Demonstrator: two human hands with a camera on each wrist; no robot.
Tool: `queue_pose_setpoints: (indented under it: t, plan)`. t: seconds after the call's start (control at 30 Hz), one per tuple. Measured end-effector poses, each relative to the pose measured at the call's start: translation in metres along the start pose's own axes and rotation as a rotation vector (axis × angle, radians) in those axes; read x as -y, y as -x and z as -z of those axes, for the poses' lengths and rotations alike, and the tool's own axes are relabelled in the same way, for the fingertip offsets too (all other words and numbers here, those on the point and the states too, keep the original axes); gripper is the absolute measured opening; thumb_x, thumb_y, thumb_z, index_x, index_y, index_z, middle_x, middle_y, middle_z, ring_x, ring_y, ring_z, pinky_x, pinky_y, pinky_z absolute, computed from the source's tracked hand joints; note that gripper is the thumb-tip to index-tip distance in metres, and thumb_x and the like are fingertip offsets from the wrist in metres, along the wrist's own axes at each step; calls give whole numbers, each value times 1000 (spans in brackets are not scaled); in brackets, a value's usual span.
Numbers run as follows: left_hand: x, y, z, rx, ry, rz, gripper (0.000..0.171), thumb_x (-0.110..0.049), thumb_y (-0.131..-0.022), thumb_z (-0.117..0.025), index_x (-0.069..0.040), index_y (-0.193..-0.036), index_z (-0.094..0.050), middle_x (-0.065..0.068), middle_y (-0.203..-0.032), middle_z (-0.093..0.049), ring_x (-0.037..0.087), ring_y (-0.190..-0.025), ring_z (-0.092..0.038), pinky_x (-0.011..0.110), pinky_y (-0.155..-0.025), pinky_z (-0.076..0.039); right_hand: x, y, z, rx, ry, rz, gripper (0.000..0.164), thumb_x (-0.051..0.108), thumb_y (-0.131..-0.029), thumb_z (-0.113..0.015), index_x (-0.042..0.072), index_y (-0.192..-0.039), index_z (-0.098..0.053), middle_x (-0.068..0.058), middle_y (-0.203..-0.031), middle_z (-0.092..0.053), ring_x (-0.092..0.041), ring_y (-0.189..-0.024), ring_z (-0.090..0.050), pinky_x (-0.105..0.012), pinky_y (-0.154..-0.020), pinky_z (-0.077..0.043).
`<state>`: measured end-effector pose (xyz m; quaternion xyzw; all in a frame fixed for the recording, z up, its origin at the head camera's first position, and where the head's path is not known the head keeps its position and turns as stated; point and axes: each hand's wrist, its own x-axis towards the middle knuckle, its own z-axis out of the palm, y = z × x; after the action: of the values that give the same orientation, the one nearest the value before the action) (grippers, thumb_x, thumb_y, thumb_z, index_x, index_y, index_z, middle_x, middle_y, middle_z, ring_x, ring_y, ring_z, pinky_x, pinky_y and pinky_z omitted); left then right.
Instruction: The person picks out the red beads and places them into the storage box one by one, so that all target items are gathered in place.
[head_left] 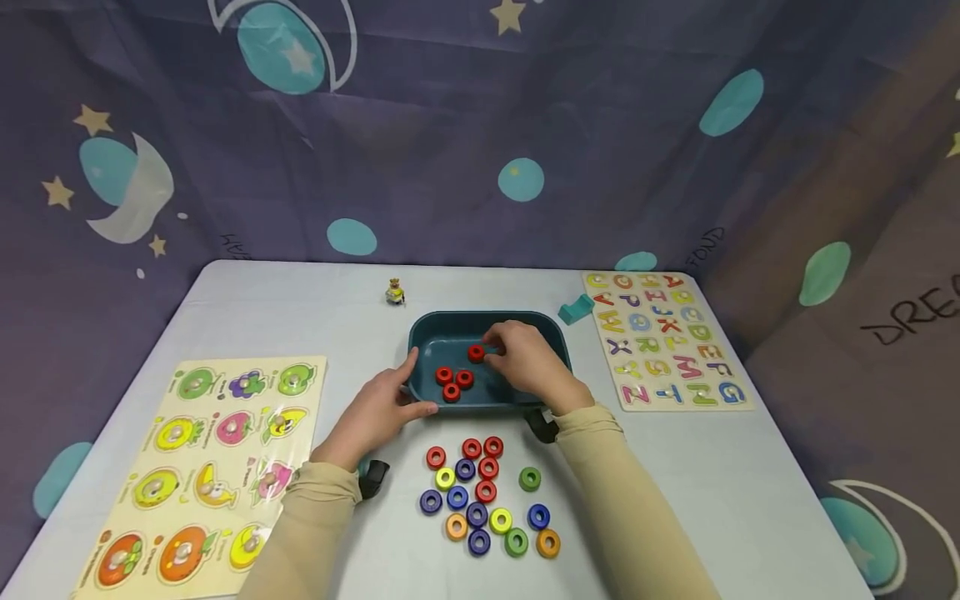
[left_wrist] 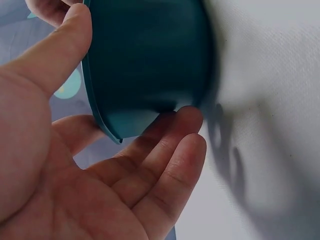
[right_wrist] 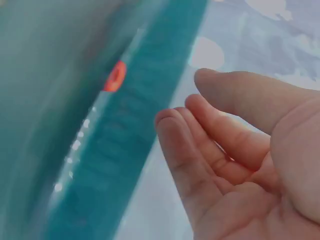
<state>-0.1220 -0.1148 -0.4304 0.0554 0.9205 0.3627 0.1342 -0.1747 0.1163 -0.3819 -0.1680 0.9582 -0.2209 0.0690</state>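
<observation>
White desk (head_left: 300,308): the left hand (head_left: 375,412) braces the tray (head_left: 442,340) by gripping its corner. Inside lies a red ring (head_left: 474,358) beside the relaxed, apparently empty right hand (head_left: 528,358); releasing low should limit rolling.

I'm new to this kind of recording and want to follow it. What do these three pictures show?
There is no machine: a person works with bare hands. The wide picture comes from a camera on the head; the close ones from cameras on each wrist. On the white table are a tray with red rings inside, loose coloured rings in front, a fruit board, a letter board, a toy figure and a teal piece. The left hand holds the tray's corner. The right hand is over the tray, close to one red ring; it looks empty in its wrist picture.
</observation>
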Motion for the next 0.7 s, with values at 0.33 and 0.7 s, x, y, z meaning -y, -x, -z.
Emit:
queue_pose_setpoints:
  t: [0.33, 0.7]
  plan:
    - [2, 0, 2, -13, -25, -23, 91, -45, -86, -69, -21, -156, -14, 12, -118, -57, 20, -100, -56, 42, -92, -45, 2, 67, 5, 32, -218, 194, 17, 15, -89, -69, 17, -106, -68, 3, -101, -66, -5, -84, -58, -28, -77, -52]
    - [4, -1, -1, -5, -29, -66, 91, -43, -88, -67, -18, -156, -12, 12, -118, -56, 19, -100, -59, 41, -91, -47, -32, 99, -41, 198, -159, 41, 40, 12, -83, -74, 16, -121, -65, 5, -111, -61, -9, -94, -55, -28, -84, -49]
